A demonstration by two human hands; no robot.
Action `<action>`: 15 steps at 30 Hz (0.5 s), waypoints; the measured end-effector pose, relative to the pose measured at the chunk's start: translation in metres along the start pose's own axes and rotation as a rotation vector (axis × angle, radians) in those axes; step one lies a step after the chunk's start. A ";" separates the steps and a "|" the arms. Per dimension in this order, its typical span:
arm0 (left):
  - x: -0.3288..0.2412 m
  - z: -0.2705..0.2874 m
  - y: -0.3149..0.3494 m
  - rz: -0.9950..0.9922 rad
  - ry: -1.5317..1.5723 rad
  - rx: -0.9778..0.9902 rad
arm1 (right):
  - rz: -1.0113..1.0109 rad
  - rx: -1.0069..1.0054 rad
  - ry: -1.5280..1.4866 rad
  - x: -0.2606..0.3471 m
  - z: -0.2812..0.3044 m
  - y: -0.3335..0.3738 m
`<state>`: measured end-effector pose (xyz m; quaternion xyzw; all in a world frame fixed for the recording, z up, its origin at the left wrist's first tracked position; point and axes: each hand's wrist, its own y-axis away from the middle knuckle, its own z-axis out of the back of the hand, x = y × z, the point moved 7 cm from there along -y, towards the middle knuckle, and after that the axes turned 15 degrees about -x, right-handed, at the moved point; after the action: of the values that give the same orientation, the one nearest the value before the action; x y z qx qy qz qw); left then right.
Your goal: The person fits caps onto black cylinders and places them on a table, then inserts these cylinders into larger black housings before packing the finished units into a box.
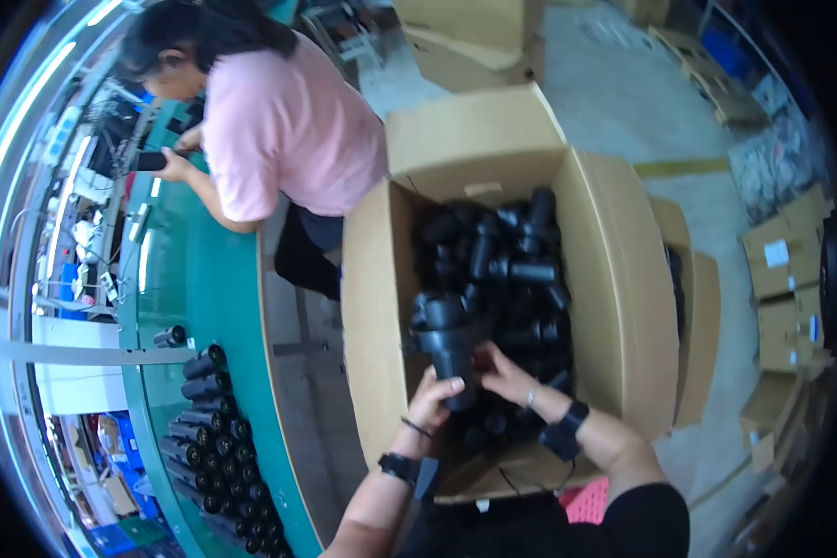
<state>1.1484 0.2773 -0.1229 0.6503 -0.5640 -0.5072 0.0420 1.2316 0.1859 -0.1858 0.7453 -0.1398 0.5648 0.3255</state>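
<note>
A large open cardboard box (623, 279) in front of me is filled with several black plastic tube-shaped parts (521, 270). My left hand (434, 402) and my right hand (505, 374) together grip one black part (448, 337) with a wide flared top, held over the near left side of the box. Both wrists wear black bands.
A green conveyor table (205, 279) runs along my left, with several black cylinders lined up (216, 437) on it. A person in a pink shirt (284, 121) works at that table beyond the box. More cardboard boxes (781, 279) stand to the right and behind.
</note>
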 end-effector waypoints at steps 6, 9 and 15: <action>0.020 0.015 0.040 0.047 -0.205 -0.010 | 0.410 -1.056 0.827 0.049 0.160 -0.067; 0.015 0.007 0.076 0.150 -0.255 0.019 | 0.206 -1.041 0.853 0.021 0.202 -0.112; 0.019 0.007 0.114 0.255 -0.310 0.057 | 0.063 -0.960 0.861 -0.017 0.204 -0.133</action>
<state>1.0613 0.2252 -0.0663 0.4887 -0.6554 -0.5758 0.0000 1.4557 0.1517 -0.2762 0.2189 -0.2557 0.6972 0.6330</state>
